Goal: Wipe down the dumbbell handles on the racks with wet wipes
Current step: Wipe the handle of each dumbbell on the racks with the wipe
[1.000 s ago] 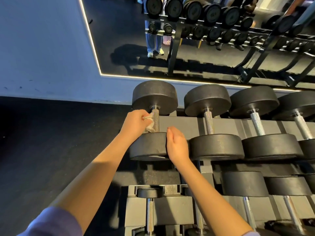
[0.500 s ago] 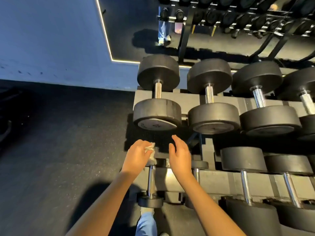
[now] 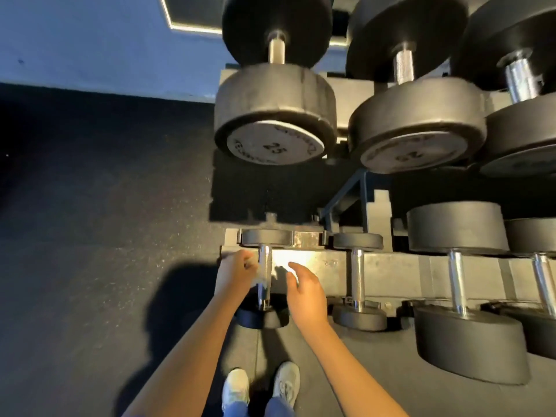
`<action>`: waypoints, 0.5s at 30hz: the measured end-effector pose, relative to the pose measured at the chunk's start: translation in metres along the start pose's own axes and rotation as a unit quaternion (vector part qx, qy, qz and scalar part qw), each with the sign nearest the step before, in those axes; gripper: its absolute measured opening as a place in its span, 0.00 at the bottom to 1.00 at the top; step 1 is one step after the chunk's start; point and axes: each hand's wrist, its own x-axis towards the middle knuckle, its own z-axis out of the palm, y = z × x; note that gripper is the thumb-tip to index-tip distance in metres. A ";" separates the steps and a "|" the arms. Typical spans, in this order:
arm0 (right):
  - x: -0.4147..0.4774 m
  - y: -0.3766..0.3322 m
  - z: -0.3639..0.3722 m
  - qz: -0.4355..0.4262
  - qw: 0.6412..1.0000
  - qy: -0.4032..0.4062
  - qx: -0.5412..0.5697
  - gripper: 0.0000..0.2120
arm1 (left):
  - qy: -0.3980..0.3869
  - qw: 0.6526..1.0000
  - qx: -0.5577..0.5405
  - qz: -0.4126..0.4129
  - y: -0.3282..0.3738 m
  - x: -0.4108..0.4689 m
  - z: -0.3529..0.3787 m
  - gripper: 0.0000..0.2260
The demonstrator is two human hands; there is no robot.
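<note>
Head view: dumbbell [image 3: 266, 238] on lower rack [image 3: 391, 275].
Left hand [image 3: 236, 272]: pinches wipe [image 3: 257, 281] against handle [image 3: 264, 263].
Right hand [image 3: 307, 291]: fingers relaxed, beside handle.

Blur and crop
The left hand [image 3: 237, 270] is blurred at the small dumbbell's handle [image 3: 264, 275]; the right edge crops the outer dumbbells [image 3: 538, 136]

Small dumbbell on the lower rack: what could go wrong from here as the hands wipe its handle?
1. The small dumbbell's near head seems to sit past the rack's front rail, above the shoes; a hard tug could slide it toward the feet.
2. The left hand holds the wipe against only its left side, and the right hand hangs open beside it, so the far side may go unwiped.
</note>
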 end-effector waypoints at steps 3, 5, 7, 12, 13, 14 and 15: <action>0.008 0.016 0.025 0.002 1.000 -0.002 -0.021 0.14 | 0.014 1.000 -0.025 -0.001 -0.013 0.022 0.019 0.09; 0.014 0.027 0.042 0.012 1.000 0.005 -0.024 0.15 | 0.014 0.999 -0.049 0.002 -0.021 0.033 0.032 0.09; 0.017 0.038 0.061 0.023 1.000 0.009 -0.011 0.15 | 0.023 0.998 -0.052 0.006 -0.030 0.043 0.045 0.06; 0.009 0.057 0.105 0.067 0.995 0.040 0.062 0.24 | 0.038 0.995 -0.091 0.004 -0.053 0.055 0.067 0.07; 0.008 0.059 0.109 0.072 0.992 0.059 0.084 0.29 | 0.040 0.995 -0.094 0.017 -0.055 0.052 0.067 0.06; 0.008 0.061 0.111 0.070 0.990 0.074 0.094 0.31 | 0.039 0.995 -0.086 0.030 -0.056 0.049 0.067 0.05; 0.009 0.062 0.112 0.065 0.990 0.084 0.093 0.31 | 0.037 0.995 -0.083 0.041 -0.057 0.046 0.066 0.04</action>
